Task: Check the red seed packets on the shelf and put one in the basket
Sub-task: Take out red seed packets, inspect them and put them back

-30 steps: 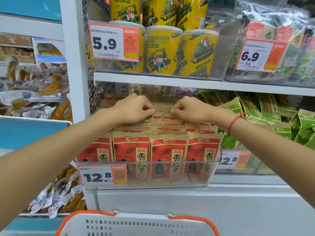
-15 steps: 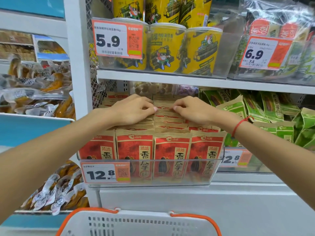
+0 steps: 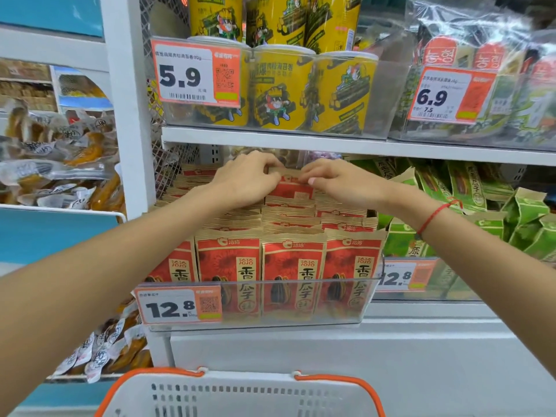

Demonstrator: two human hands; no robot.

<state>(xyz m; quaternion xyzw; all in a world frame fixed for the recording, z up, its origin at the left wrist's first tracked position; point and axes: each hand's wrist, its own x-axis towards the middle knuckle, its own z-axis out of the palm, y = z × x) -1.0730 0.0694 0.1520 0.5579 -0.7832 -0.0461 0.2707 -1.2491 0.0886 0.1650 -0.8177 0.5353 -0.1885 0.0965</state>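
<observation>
Fingers of the left hand (image 3: 245, 180) and right hand (image 3: 340, 183) pinch the top edge of one red seed packet (image 3: 290, 190) raised at the back of its shelf bin (image 3: 370, 291). Four packets front the bin above a 12.8 price tag (image 3: 180, 306). One white basket (image 3: 240, 394) with orange handles waits below.

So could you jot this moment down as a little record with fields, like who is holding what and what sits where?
left hand: pinches the top edge of a red seed packet at the back of the row
right hand: pinches the same packet's top edge from the other side
held packet: raised slightly above the ones around it
red seed packets: standing in rows in a clear tray
price tag: reads 12.8, on the tray front
basket: white with orange handles, below the shelf; inside not visible
green packets: right of the red ones
</observation>
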